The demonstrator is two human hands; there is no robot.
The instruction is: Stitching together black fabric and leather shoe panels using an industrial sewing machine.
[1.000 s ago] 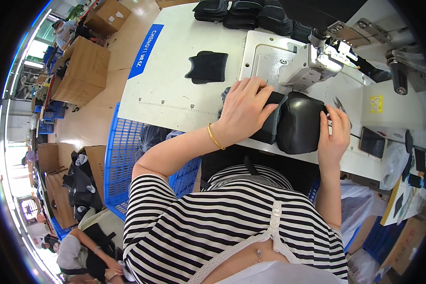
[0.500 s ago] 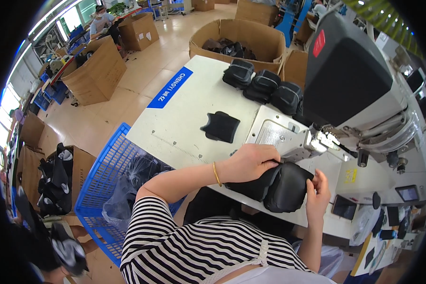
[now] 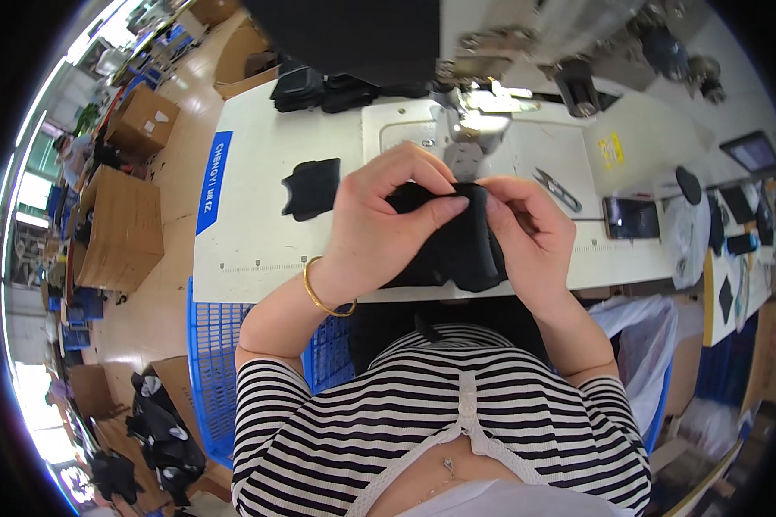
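Note:
A soft black padded fabric piece [image 3: 461,250] hangs over the near side of the worktable, just in front of the sewing machine's needle area [image 3: 478,121]. My left hand [image 3: 392,220] pinches its upper edge between thumb and fingers. Close beside it, my right hand [image 3: 530,237] pinches the same edge, so the two thumbs almost meet. Part of the piece is hidden behind my left hand. A flat black cut piece [image 3: 312,188] lies on the table to the left, touched by neither hand.
The dark machine head [image 3: 345,34] looms over the far side. Thread snips [image 3: 560,191] and a phone-like device [image 3: 631,218] lie to the right. Black padded pieces [image 3: 319,90] are stacked at the back left. A blue basket [image 3: 205,345] stands below the table's left side.
My view has swung right and closer to the machine. Both hands have come together on the upper edge of the black piece; my right hand earlier held its right side.

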